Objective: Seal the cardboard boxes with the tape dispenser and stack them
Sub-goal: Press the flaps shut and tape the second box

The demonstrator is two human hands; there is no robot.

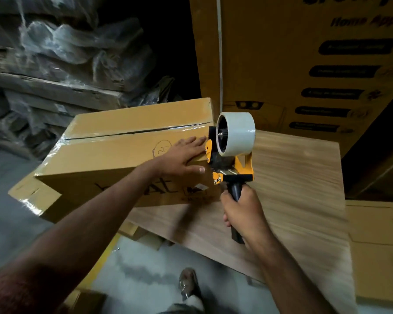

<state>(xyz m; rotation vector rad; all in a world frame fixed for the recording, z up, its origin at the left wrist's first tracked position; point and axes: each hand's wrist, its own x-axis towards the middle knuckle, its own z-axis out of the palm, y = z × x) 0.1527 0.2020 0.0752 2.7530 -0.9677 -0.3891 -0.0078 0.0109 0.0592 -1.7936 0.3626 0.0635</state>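
A brown cardboard box (114, 152) lies on a wooden board, with clear tape along its top seam. My left hand (182, 156) presses flat on the box's top near its right end, thumb over the front edge. My right hand (243, 214) grips the black handle of an orange tape dispenser (230, 150). The dispenser carries a roll of clear tape and its front touches the box's right end.
The wooden board (293, 189) extends right of the box. A tall printed carton (293, 53) stands behind it. Plastic-wrapped flat cartons (55, 64) are stacked at the left. Another box (32, 198) lies lower left, a flat carton (377, 245) at the right, my foot (188, 284) on the grey floor.
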